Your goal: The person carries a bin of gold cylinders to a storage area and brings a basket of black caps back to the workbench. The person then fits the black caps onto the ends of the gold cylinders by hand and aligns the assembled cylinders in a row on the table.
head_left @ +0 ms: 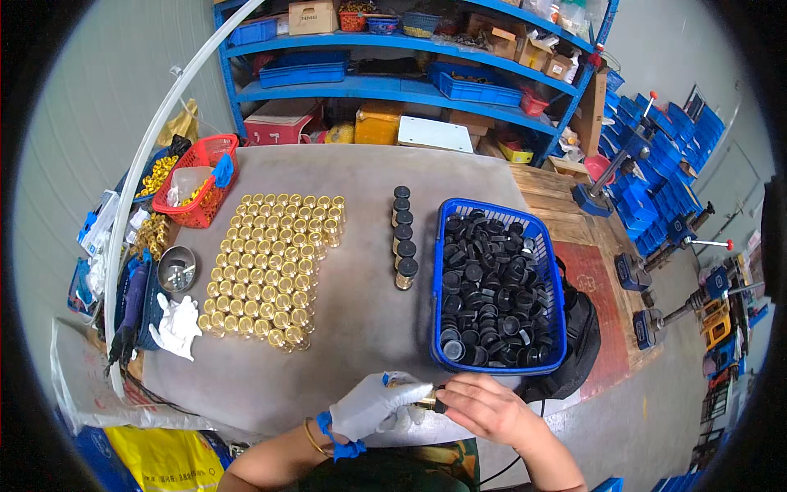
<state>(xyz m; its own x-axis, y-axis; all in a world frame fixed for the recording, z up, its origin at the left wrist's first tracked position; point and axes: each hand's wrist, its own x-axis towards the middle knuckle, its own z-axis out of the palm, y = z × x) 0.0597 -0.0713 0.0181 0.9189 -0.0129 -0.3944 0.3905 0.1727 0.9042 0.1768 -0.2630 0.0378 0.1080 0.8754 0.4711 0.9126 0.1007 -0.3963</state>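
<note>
The gloved left hand [369,407] is clamped on a brass-coloured piece [429,401], the right hand [489,407] on its black cap [440,400], at the near edge of the counter [361,287]. Step judged to be capping; next move calls for seating the cap squarely.

Gold-topped jars [269,293], black caps [474,273], blue basket [500,371], red basket [193,215], grey tabletop [361,316], white-gloved left fingers [408,394], dark patterned clothing [434,469]

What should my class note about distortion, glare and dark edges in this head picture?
Head view: the blue shelf bows through fisheye distortion; head view: small glints dot the gold-topped pieces; head view: a soft, pale sheen lies on the grey tabletop; head view: black rounds off the corners.
</note>
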